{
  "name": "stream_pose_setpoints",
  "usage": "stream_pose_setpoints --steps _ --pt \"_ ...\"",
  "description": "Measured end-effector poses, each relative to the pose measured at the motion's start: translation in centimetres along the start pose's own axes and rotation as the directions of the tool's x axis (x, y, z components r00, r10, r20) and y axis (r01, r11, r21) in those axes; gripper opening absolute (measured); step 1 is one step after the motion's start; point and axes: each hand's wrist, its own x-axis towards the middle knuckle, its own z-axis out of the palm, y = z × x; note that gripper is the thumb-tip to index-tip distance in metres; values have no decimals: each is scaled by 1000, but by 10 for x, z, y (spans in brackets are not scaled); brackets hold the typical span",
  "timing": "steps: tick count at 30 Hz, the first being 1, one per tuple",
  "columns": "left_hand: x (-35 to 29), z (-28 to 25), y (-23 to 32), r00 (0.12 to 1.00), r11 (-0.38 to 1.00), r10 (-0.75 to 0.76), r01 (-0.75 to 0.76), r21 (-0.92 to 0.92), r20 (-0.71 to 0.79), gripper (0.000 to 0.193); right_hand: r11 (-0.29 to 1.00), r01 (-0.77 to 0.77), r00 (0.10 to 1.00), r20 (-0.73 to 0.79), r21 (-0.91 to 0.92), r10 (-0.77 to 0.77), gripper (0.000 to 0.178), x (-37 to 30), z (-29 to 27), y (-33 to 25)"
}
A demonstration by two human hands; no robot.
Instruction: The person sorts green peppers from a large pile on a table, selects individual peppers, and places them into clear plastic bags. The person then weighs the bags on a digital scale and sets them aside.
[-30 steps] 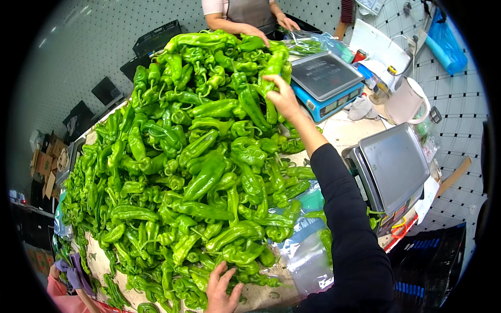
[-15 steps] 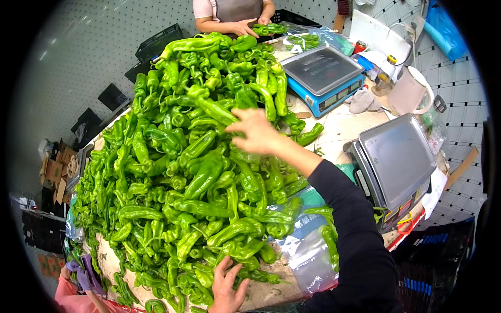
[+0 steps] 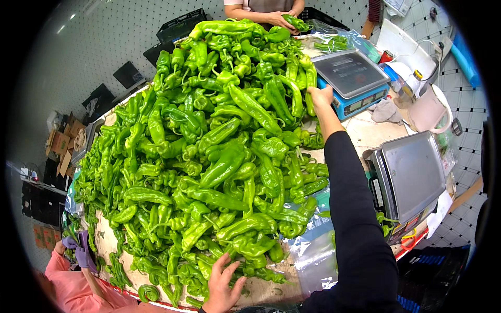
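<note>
A big heap of green peppers [image 3: 209,172] covers the table, spreading from its near edge to the far end. At the heap's near edge, my left hand [image 3: 223,287] rests with fingers apart beside the lowest peppers, holding nothing. My right arm stretches far forward. My right hand [image 3: 321,98] is between the heap's right side and the near left corner of a blue scale [image 3: 355,78]; its bent fingers are foreshortened and partly hidden, so I cannot tell whether they grip anything. Clear plastic bags [image 3: 313,255] lie under my right forearm and by the peppers' edge.
A second scale [image 3: 412,172] with a steel plate stands at right, near a pale jug [image 3: 430,109]. Across the table, a person [image 3: 271,14] holds a pepper. At lower left works another person in pink [image 3: 78,281] with purple gloves. Black crates [image 3: 180,23] stand beyond the heap.
My right hand has moved from above the heap to the right and away from me, to the blue scale's corner. The view has shifted slightly. My left hand stays by the near peppers.
</note>
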Motion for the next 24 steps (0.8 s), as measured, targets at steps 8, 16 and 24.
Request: stream_pose_setpoints --steps 8,16,24 --pt "4 0 1 998 994 57 -56 -89 13 44 992 118 948 293 36 -124 84 -4 -5 6" --pt "-13 -6 -10 1000 998 23 -24 -49 -20 42 970 89 996 -7 -227 -93 100 -33 -13 -24" --pt "-18 -8 -9 999 997 21 -24 -74 -45 41 887 440 868 -188 -139 -460 68 -62 -26 -37"
